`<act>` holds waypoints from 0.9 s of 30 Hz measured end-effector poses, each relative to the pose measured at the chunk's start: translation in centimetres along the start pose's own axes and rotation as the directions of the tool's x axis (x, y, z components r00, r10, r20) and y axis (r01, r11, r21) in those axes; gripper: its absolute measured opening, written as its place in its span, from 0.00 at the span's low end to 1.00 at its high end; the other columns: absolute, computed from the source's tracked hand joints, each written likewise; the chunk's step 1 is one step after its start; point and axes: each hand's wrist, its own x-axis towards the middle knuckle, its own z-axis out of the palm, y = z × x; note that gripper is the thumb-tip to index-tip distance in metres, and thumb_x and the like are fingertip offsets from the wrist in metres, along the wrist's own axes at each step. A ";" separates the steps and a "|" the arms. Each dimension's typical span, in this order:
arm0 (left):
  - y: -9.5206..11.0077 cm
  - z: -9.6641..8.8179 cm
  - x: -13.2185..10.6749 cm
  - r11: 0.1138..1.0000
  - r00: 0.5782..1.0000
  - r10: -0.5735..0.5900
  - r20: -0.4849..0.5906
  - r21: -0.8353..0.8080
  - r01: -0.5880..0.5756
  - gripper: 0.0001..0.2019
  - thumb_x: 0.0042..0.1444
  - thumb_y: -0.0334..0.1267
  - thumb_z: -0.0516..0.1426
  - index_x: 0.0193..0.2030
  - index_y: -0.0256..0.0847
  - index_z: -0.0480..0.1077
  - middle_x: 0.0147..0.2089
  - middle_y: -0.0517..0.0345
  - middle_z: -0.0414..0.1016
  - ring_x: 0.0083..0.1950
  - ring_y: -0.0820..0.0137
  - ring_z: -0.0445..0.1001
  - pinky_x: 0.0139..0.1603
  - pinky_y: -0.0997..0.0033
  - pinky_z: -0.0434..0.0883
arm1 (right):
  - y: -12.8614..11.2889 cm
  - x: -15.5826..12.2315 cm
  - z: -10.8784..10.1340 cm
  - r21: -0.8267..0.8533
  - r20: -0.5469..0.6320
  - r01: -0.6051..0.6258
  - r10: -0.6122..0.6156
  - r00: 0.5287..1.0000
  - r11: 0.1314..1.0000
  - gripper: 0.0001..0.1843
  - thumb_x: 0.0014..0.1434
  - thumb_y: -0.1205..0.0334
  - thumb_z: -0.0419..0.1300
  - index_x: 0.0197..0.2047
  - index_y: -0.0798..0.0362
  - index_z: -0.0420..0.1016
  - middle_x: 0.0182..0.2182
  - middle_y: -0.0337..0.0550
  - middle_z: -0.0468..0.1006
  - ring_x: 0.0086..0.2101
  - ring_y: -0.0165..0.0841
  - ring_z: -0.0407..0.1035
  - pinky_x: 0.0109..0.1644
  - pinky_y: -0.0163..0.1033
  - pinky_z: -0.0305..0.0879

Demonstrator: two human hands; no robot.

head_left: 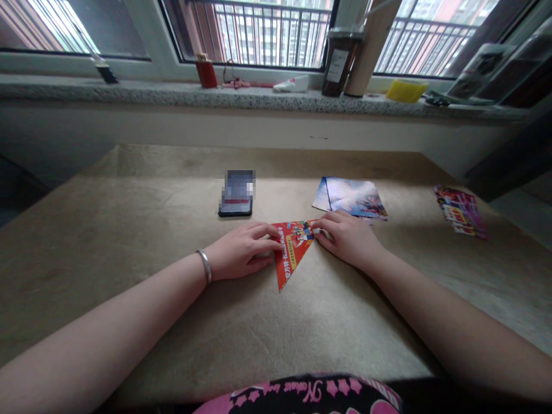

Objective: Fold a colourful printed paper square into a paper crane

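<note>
A red printed sheet of paper (290,248), folded into a triangle, lies on the table between my hands with one point toward me. Its front carries white lettering, a yellow strip and small cartoon figures. My left hand (245,251), a silver bangle at the wrist, holds the left edge, fingers bent over it and pressed together. At the upper right corner, my right hand (342,236) pinches the paper between thumb and fingers. My fingers cover parts of both edges.
A phone (236,194) lies beyond my left hand. Blue and purple printed sheets (351,195) lie just past my right hand, with colourful leaflets (461,213) farther right. Along the stone windowsill (259,98) stand a dark jar (340,63) and a yellow sponge-like block (406,91).
</note>
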 end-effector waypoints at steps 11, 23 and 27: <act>-0.4 0.3 -0.2 0.990 0.991 -0.130 0.013 0.060 0.128 0.18 0.62 0.39 0.52 0.58 0.42 0.65 0.57 0.50 0.69 0.61 0.61 0.63 0.61 0.57 0.65 | -0.8 -0.1 -0.1 0.015 0.043 -0.072 0.072 0.997 0.997 0.16 0.63 0.55 0.51 0.47 0.52 0.75 0.42 0.49 0.76 0.41 0.41 0.69 0.44 0.44 0.65; -0.2 -0.1 -0.1 0.998 0.997 -0.062 0.041 0.022 0.061 0.19 0.61 0.37 0.51 0.59 0.43 0.64 0.61 0.50 0.66 0.61 0.61 0.63 0.61 0.55 0.65 | -0.7 0.0 0.3 0.228 0.121 0.011 -0.040 0.992 0.974 0.25 0.61 0.54 0.55 0.58 0.57 0.65 0.54 0.52 0.73 0.54 0.41 0.65 0.59 0.48 0.62; -0.2 -0.1 -0.1 0.999 0.992 -0.043 0.119 0.012 0.042 0.23 0.61 0.37 0.52 0.63 0.45 0.60 0.65 0.55 0.63 0.67 0.59 0.55 0.65 0.52 0.61 | -0.6 -0.1 0.6 0.254 0.133 0.063 -0.100 0.986 0.965 0.28 0.61 0.53 0.55 0.62 0.54 0.62 0.59 0.50 0.67 0.61 0.42 0.57 0.64 0.52 0.55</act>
